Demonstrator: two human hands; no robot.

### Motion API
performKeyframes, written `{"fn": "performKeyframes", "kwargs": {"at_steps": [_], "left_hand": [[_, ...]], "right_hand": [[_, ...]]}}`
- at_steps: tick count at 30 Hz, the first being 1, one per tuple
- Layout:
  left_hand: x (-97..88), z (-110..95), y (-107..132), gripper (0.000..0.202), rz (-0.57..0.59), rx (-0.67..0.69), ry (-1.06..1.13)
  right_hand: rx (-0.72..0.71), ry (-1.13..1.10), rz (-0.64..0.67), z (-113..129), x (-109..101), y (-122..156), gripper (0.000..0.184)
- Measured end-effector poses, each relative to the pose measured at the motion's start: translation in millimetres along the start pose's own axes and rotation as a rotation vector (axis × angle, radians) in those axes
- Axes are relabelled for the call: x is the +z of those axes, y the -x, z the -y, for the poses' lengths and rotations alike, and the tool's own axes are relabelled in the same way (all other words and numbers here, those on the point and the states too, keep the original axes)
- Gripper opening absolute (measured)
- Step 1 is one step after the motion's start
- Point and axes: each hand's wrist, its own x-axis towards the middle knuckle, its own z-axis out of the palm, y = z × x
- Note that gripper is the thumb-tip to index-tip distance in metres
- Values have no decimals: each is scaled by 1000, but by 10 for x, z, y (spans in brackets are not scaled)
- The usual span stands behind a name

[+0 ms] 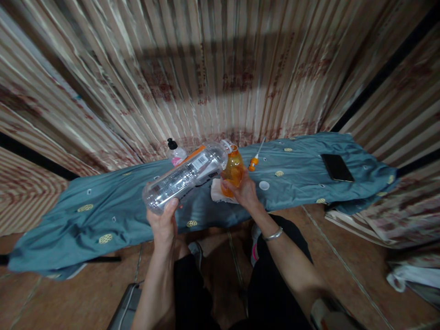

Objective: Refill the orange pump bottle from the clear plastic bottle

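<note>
My left hand (165, 220) grips the base of a large clear plastic bottle (187, 176), tilted so its open mouth rests at the top of a small orange bottle (233, 172). My right hand (242, 190) is wrapped round that orange bottle, holding it upright just above a blue cloth-covered bench (113, 206). A white cloth (216, 190) lies under the orange bottle. An orange pump nozzle with a white tube (254, 161) and a white cap (264, 185) lie on the cloth to the right.
A black-capped bottle (173, 149) stands behind the clear one. A dark phone (337, 167) lies at the bench's right end. Striped curtains hang behind. White bags (409, 277) lie on the brown floor at right; a grey object (125, 307) sits by my left knee.
</note>
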Motion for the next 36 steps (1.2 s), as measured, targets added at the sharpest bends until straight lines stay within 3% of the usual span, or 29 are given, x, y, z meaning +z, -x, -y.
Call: {"fn": "performKeyframes", "kwargs": {"at_steps": [16, 36], "left_hand": [[6, -5, -4, 71, 2, 0, -11], [3, -14, 1, 84, 5, -2, 4]], "right_hand": [[-4, 6, -15, -20, 18, 4, 83], [2, 20, -16, -6, 8, 2, 83]]}}
